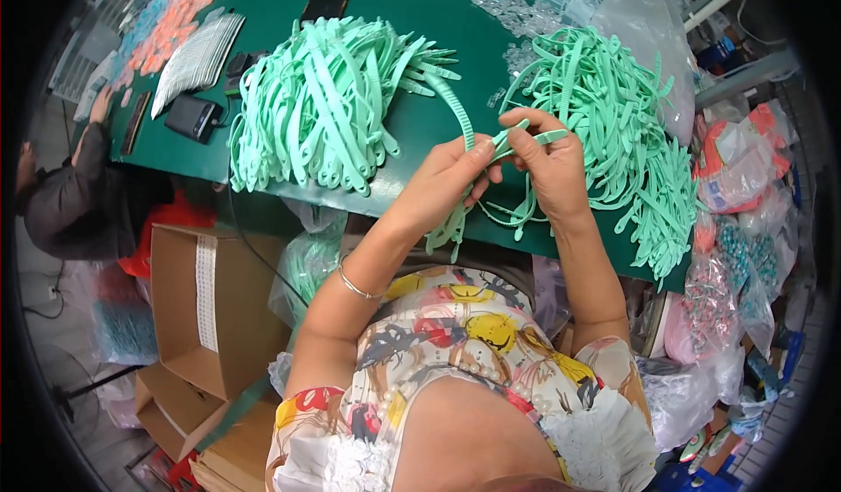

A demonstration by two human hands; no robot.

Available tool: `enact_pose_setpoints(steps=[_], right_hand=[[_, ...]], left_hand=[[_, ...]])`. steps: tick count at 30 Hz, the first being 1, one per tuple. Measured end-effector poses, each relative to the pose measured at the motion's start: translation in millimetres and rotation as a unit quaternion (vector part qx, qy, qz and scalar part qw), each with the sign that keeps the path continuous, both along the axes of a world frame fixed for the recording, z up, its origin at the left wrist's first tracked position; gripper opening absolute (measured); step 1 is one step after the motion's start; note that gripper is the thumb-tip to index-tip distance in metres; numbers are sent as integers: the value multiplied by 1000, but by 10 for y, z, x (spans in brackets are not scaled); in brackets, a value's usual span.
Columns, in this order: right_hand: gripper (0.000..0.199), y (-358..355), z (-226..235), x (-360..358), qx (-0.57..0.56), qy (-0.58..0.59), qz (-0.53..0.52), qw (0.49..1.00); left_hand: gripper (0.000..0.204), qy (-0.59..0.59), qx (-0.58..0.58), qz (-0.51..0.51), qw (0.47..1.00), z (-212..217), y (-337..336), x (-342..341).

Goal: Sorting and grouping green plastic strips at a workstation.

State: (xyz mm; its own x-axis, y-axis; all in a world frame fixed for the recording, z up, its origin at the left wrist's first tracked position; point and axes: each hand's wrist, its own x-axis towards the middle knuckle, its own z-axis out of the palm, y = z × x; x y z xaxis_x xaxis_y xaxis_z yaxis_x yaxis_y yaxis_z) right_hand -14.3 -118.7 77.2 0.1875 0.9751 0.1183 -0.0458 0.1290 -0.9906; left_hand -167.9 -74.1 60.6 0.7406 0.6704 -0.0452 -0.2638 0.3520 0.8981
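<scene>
My left hand (451, 174) is closed on several mint-green ribbed rubber straps near the table's front edge; one strap (453, 106) arches up from it and others hang below. Close beside it, my right hand (554, 166) pinches a strap end (547, 136) between thumb and fingers. The two hands almost meet, and the straps cross in the gap between them. A tall heap of the same straps (315, 98) lies on the table to the left. To the right, a looser pile (596, 98) spills over the table's front edge.
On the green table (429, 19) are a phone (325, 7), a black box-shaped device (194, 117), a striped pouch (198, 63), orange pieces (180, 19) and clear plastic parts (526, 14). Open cardboard boxes (236, 299) stand lower left; filled bags (740, 159) crowd the right. Another person's sleeve (74, 207) is at far left.
</scene>
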Motion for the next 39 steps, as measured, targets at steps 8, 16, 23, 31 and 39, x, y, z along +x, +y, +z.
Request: enact_pose_setpoints(steps=[8, 16, 23, 31, 39], right_hand=[[29, 175, -75, -222, -32, -15, 10, 999], [49, 156, -315, 123, -83, 40, 60, 994], [44, 257, -310, -24, -45, -6, 62, 997], [37, 361, -64, -216, -2, -45, 27, 999], [30, 270, 261, -203, -111, 20, 173, 979]], left_hand=[[28, 22, 57, 158, 986, -137, -10, -47], [30, 133, 341, 302, 880, -339, -1, 270], [30, 52, 263, 332, 904, -387, 12, 269], [37, 36, 285, 256, 923, -392, 68, 103], [24, 14, 476, 175, 862, -587, 90, 164]])
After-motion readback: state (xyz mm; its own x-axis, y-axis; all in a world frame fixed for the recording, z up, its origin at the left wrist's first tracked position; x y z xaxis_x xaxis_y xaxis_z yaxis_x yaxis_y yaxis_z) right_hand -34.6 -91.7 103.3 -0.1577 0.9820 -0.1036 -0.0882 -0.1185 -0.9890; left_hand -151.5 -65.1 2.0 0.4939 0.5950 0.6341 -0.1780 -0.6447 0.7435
